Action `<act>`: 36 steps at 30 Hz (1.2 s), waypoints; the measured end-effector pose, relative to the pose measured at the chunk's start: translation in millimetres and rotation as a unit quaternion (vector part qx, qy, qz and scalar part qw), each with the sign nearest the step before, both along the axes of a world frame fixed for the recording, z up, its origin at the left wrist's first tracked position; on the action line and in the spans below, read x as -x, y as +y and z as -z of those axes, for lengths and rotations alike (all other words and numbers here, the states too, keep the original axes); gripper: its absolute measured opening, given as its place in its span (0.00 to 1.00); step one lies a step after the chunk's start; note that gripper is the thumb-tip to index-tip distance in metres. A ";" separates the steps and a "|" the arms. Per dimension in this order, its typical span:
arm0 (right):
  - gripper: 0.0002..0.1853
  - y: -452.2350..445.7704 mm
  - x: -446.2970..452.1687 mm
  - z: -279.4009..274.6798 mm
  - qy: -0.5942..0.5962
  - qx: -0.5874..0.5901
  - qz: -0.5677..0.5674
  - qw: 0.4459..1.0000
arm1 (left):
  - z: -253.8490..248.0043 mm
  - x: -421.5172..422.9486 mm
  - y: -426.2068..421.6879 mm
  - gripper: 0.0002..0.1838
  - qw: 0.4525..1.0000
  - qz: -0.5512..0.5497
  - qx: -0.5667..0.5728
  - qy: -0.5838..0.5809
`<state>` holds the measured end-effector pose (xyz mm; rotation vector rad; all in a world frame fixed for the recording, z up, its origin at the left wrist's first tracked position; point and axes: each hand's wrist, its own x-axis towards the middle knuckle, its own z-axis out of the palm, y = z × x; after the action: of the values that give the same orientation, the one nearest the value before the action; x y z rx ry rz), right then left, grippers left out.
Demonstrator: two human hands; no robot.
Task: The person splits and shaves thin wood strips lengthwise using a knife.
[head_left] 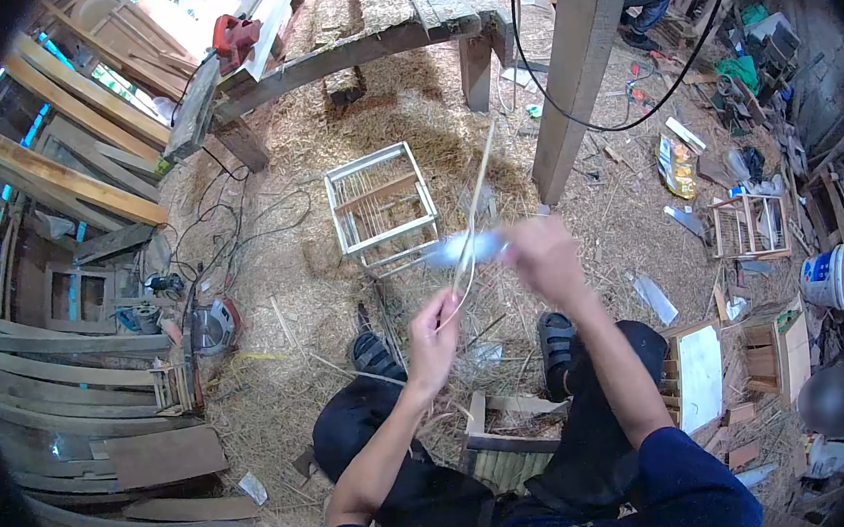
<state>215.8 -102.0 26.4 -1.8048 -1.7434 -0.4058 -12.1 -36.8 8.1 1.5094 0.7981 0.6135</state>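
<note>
Dark-blue sleeve (697, 485) is nearest; by the left hand (433, 335) a thin, pale, wood-like strip (480, 180) is pinched – pointing away – and by the right hand (544, 255) a blurred silvery blade (469, 248) is gripped across it.

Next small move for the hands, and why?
Probably a short stroke of the apparent blade up the thin strip, away from the left hand: that hand pinches the strip just below, and the right hand holds the blade across it. Contact is too blurred to confirm.
</note>
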 end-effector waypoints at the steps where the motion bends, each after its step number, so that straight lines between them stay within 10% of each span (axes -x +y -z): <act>1: 0.18 -2.2 -28.5 -9.7 0.010 -0.005 0.057 0.998 | 2.7 11.6 -10.5 0.16 0.998 0.034 0.034 0.029; 11: 0.17 5.5 -20.2 13.8 0.044 -0.012 0.077 0.996 | 13.6 5.7 1.6 0.17 0.955 0.094 0.280 -0.030; 36: 0.16 -7.2 -3.5 5.8 0.010 0.006 -0.001 1.000 | 22.4 -5.5 -13.7 0.10 0.987 0.059 0.148 -0.022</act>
<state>219.3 -109.1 20.6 -1.8084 -1.7374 -0.3751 -6.6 -50.5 -14.2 1.2575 0.7251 0.4178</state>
